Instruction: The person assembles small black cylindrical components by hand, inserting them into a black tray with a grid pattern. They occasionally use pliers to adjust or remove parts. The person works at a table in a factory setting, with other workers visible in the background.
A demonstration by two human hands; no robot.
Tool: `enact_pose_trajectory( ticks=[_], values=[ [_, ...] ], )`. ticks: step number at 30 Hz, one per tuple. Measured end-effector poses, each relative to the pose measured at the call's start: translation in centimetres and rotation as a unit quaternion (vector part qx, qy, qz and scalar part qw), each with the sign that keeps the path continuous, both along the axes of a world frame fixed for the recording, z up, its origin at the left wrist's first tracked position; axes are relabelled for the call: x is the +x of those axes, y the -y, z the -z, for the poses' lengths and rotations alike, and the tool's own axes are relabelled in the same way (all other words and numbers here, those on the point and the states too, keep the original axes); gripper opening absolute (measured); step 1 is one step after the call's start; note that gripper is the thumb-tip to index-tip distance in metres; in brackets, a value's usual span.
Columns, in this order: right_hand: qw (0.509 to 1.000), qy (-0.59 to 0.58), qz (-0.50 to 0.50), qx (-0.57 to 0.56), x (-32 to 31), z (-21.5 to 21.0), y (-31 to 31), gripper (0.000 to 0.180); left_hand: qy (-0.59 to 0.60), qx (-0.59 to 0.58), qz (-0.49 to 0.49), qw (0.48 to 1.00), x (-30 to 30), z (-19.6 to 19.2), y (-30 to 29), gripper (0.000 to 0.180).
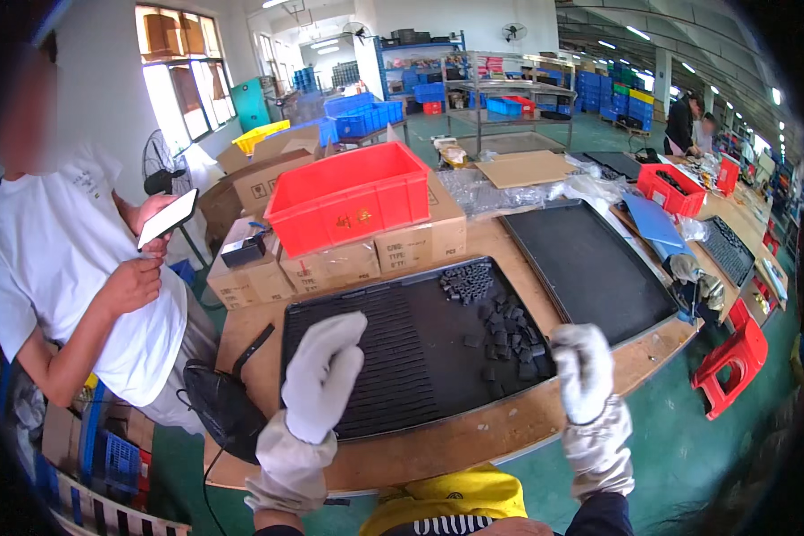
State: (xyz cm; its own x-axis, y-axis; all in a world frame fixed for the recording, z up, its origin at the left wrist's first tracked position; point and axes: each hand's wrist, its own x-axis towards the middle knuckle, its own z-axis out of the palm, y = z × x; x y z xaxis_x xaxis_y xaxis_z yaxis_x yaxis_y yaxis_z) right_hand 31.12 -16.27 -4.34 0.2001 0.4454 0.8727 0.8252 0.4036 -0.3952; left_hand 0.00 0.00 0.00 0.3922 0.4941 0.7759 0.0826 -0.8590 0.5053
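Note:
My left hand [320, 380], in a white glove, is raised over the left part of a black tray [429, 335]. Its fingers stretch up and to the right, a little apart from the thumb, and it holds nothing I can see. Long rows of thin black strips [366, 357] fill that side of the tray. On its right side lie loose small black blocks [513, 344] and a tighter cluster of black pieces [466, 282]. Beyond the tray's right edge hovers my right hand [585, 371], also gloved, its fingers curled in; anything inside them is hidden.
A second black tray [589, 268] lies to the right. Behind the first stand cardboard boxes [420, 246] bearing a red crate [353, 196]. At left, a person [89, 268] holds a phone [168, 217] beside a black bag [223, 406]. A red stool [732, 362] stands right.

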Motion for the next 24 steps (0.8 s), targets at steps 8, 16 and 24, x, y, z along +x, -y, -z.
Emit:
enact_pose_trajectory(
  ticks=[8, 16, 24],
  values=[
    [0.985, -0.095, 0.029, -0.142, -0.3, 5.8, 2.0, 0.012, 0.042, 0.081, -0.014, 0.996, -7.7, -8.6, 0.2, 0.031],
    [0.976, -0.149, -0.022, -0.160, -0.8, 9.8, -0.1, 0.016, 0.050, 0.174, 0.068, 0.981, -9.6, -14.9, 4.7, 0.031],
    [0.902, -0.394, -0.065, -0.165, 2.3, 14.7, -6.0, 0.016, -0.030, -0.147, 0.008, 0.989, 4.5, -0.9, -3.7, 0.028]
  ],
)
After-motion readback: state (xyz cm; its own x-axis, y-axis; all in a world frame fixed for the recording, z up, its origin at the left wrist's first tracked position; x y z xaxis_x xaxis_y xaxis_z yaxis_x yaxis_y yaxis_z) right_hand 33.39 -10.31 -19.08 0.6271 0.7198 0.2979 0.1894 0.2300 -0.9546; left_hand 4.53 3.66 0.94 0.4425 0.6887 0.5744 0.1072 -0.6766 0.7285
